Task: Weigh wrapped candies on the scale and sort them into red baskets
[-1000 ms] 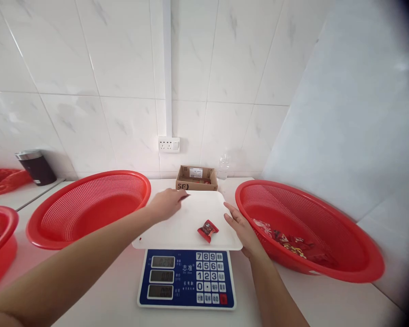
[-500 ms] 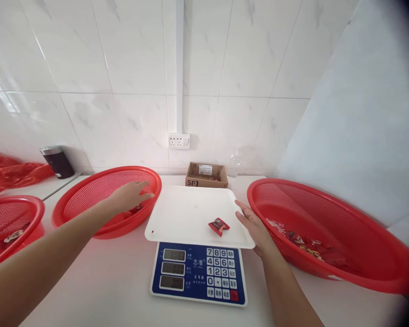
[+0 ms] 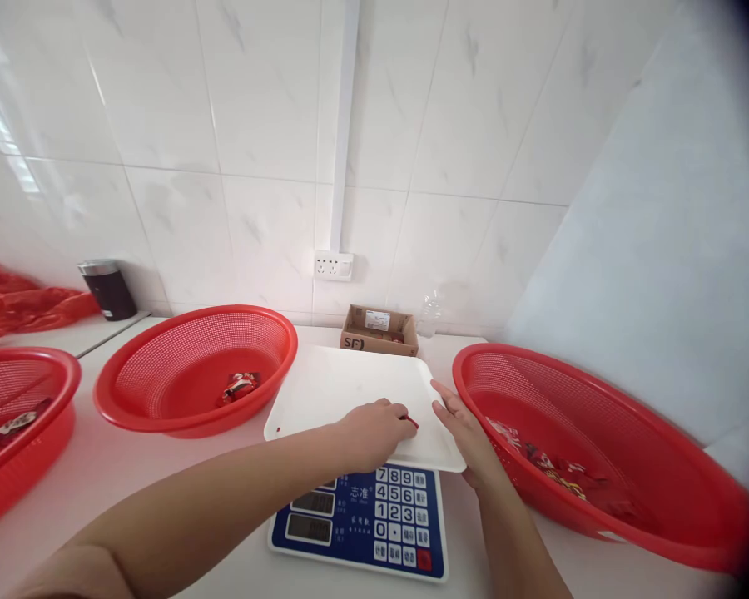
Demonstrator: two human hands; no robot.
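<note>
My left hand (image 3: 374,431) reaches across the white weighing tray (image 3: 343,391) of the blue scale (image 3: 365,520). Its fingers are curled over a small red packet (image 3: 412,423), of which only an edge shows. Beside the tray's right edge my right hand (image 3: 465,433) lies flat with fingers stretched out, holding nothing. The middle red basket (image 3: 193,366) holds one red packet (image 3: 240,387). The right red basket (image 3: 599,449) holds several red packets (image 3: 555,470).
A third red basket (image 3: 18,416) stands at the far left with a packet inside. A cardboard box (image 3: 379,329) and a clear bottle (image 3: 434,309) sit by the tiled wall. A dark cup (image 3: 107,289) and red plastic bags (image 3: 18,304) lie at the back left.
My left hand dropped a packet into the middle basket, then swung back right onto the tray and closed over the red packet there. My right hand stayed put.
</note>
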